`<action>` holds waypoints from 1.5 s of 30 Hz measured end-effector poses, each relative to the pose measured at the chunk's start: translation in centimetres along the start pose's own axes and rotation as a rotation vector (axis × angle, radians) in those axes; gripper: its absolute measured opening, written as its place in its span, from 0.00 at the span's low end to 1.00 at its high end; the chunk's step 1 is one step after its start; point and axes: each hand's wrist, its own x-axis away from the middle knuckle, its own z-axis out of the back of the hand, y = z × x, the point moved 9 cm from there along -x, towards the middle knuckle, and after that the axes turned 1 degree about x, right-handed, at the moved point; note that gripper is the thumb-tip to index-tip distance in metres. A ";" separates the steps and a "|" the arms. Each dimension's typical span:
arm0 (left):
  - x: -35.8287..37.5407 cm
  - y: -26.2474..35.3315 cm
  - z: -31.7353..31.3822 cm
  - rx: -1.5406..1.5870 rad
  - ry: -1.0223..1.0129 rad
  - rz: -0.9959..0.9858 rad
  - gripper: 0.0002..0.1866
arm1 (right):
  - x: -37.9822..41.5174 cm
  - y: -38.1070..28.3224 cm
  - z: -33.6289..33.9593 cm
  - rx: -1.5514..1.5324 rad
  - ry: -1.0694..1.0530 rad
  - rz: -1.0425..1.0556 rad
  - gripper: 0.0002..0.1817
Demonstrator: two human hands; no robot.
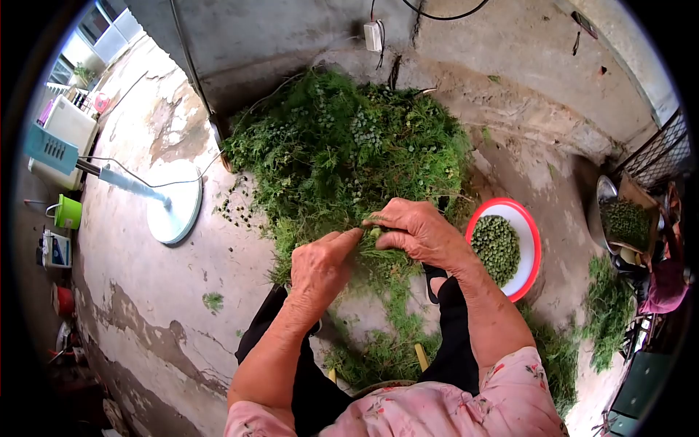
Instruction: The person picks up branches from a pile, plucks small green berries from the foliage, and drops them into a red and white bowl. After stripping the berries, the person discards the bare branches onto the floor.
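Both hands meet over a large heap of feathery green branches [349, 138] with small round green cones among the leaves. A small green sprig [376, 231] spans the gap between my fingertips. My left hand [318, 264] is closed, pinching the sprig's left end between thumb and forefinger. From the other side, my right hand [421, 234] curls its thumb and fingers around the sprig's cone-bearing part. To the right of my right hand stands a red-rimmed white basin [530, 240], holding a pile of loose green cones [496, 249].
A pale blue pedestal fan [173, 204] stands at left, its cord running to the heap. Loose cones [239, 207] dot the floor nearby. Stripped greenery [386, 353] lies between my feet. At right are a metal bowl [603, 191] and more cut branches [608, 309]. A wall rises behind.
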 end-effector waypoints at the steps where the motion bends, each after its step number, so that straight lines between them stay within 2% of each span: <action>1: 0.1 0.1 0.0 0.003 -0.002 0.005 0.15 | 0.1 0.2 0.0 -0.004 0.019 0.009 0.14; 4: 0.2 -0.1 0.1 0.069 0.021 0.022 0.17 | 0.4 1.1 -0.2 -0.035 0.077 0.008 0.12; 7: 0.4 -0.9 -0.6 0.240 0.041 0.067 0.18 | 0.7 2.3 0.4 -0.215 0.095 -0.228 0.12; 8: 0.5 -1.1 -0.9 0.255 0.023 0.097 0.17 | 0.7 2.1 0.6 -0.276 0.194 -0.113 0.11; 11: 0.8 -1.9 -1.2 0.357 -0.015 0.192 0.14 | 2.9 5.2 2.5 -0.385 0.428 -0.601 0.10; 12: 1.1 -2.2 -1.2 0.434 -0.022 0.227 0.12 | 2.9 7.4 3.5 -0.749 0.479 -0.582 0.10; 13: 1.4 -2.4 -1.2 0.508 -0.029 0.262 0.10 | 2.5 7.5 5.0 -0.820 0.473 -0.453 0.09; 14: 1.3 -2.2 -0.7 0.510 0.007 0.241 0.08 | 2.6 7.9 4.4 -0.887 0.441 -0.466 0.09; 17: 1.5 -3.2 -1.8 0.709 -0.088 0.494 0.08 | 2.7 8.7 2.2 -1.130 0.436 -0.497 0.09; 20: 2.0 -3.3 -3.4 1.037 -0.171 0.841 0.05 | 3.6 9.7 2.2 -1.298 0.450 -0.501 0.09; 21: 2.0 -3.4 -3.8 1.081 -0.165 0.884 0.07 | 4.0 10.1 2.4 -1.343 0.447 -0.497 0.10; 22: 2.2 -3.5 -4.3 1.120 -0.158 0.933 0.10 | 4.7 11.2 2.7 -1.322 0.468 -0.526 0.11; 25: 2.5 -3.7 -5.5 1.338 -0.091 0.998 0.16 | 7.7 14.1 5.7 -0.944 0.576 -0.575 0.14; 27: 2.2 -3.8 -6.1 1.514 -0.048 0.982 0.17 | 11.2 17.2 9.2 -0.567 0.638 -0.624 0.15; 31: 2.1 -4.7 -7.0 1.692 0.003 1.002 0.22 | 20.7 23.4 14.4 -0.334 0.865 -0.811 0.11; 32: 2.0 -4.7 -6.9 1.713 -0.011 0.968 0.24 | 24.0 27.2 16.6 0.162 0.714 -0.826 0.09; 34: 1.8 -5.1 -7.1 1.780 0.010 0.935 0.25 | 27.9 30.1 18.4 0.595 0.625 -0.931 0.11; 36: 1.7 -5.5 -7.2 1.844 0.035 0.908 0.27 | 31.8 32.1 19.5 0.633 0.722 -1.148 0.13; 38: 1.6 -5.9 -7.0 1.896 0.087 0.908 0.26 | 34.3 34.6 21.1 0.822 0.739 -1.315 0.15; 39: 1.5 -6.0 -6.8 1.922 0.113 0.906 0.26 | 33.4 34.6 20.9 0.832 0.727 -1.216 0.15; 41: 1.3 -6.2 -6.5 1.967 0.182 0.908 0.25 | 27.4 27.8 18.9 0.848 0.701 -1.023 0.15; 43: 1.3 -6.5 -6.5 1.999 0.192 0.903 0.25 | 20.4 21.3 14.4 0.279 0.700 -0.804 0.16; 45: 1.4 -7.3 -6.5 1.964 0.285 0.899 0.24 | 14.6 18.3 9.3 0.190 0.480 -0.677 0.16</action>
